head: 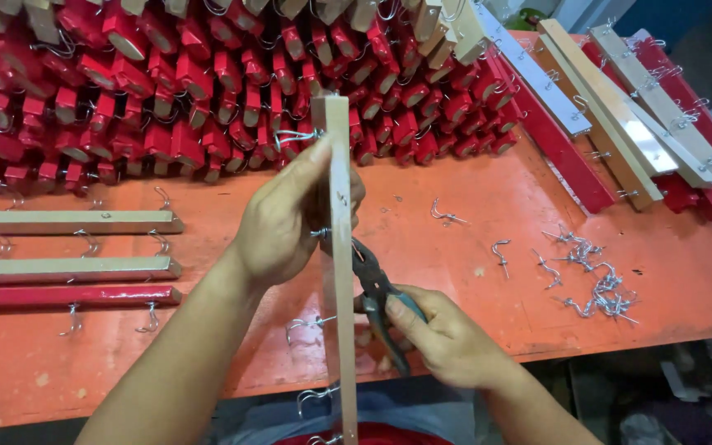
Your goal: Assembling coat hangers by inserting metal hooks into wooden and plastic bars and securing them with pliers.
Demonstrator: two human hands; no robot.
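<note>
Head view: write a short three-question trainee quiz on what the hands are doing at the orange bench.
1. True or false: the left hand grips the upright wooden bar.
2. Which tool does the right hand hold?
A. hammer
B. pliers
C. screwdriver
3. Fill in: the loose metal hooks lie on the orange table to the ____ of the bar.

Key
1. True; it is wrapped around the bar's middle.
2. B; the jaws meet the bar's edge.
3. Right; a few more lie between the pile and the bar.
</note>
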